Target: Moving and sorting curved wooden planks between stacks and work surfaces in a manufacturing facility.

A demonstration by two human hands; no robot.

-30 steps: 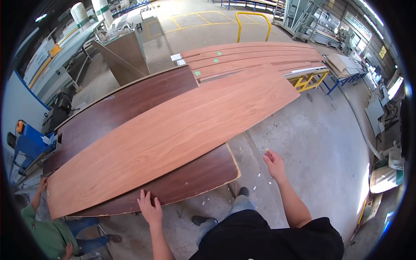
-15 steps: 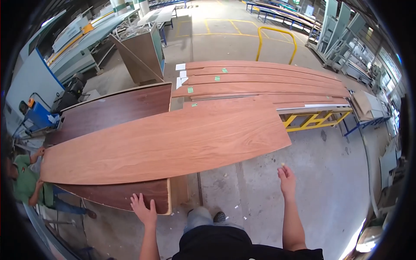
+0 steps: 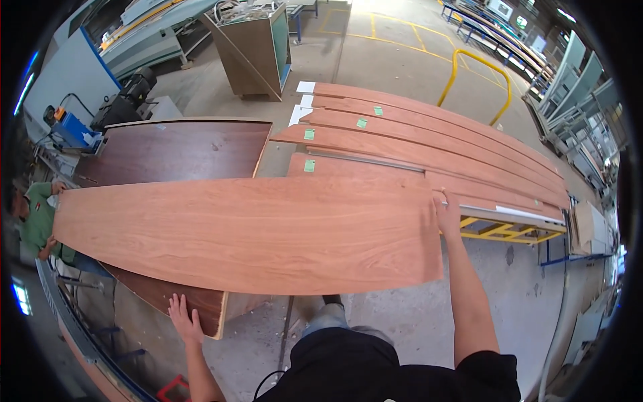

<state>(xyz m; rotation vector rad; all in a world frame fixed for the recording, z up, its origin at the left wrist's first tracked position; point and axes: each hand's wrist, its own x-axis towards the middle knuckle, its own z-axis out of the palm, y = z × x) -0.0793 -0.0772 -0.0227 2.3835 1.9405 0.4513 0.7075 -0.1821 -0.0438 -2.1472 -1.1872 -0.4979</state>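
A long reddish plywood sheet (image 3: 254, 234) lies across the view, over the dark brown panel (image 3: 181, 154). At the sheet's right end, near its far corner, my right hand (image 3: 447, 211) has its fingers closed on the edge; a small pale spot shows at the fingertips, too small to name. My left hand (image 3: 186, 320) is open, fingers spread, at the near corner of the dark panel and just below the sheet's near edge. A co-worker in a green shirt (image 3: 39, 218) has both hands at the sheet's left end.
Reddish boards (image 3: 415, 144) with green tags rest side by side on a yellow frame (image 3: 502, 231) beyond the sheet. Behind are a brown cabinet (image 3: 248, 60) and a yellow hoop rail (image 3: 506, 80). A blue machine (image 3: 72, 130) stands at the far left.
My right hand has moved up and forward from over the floor onto the sheet's right end. The sheet's right end has swung toward me. My left hand stays open, slightly further left.
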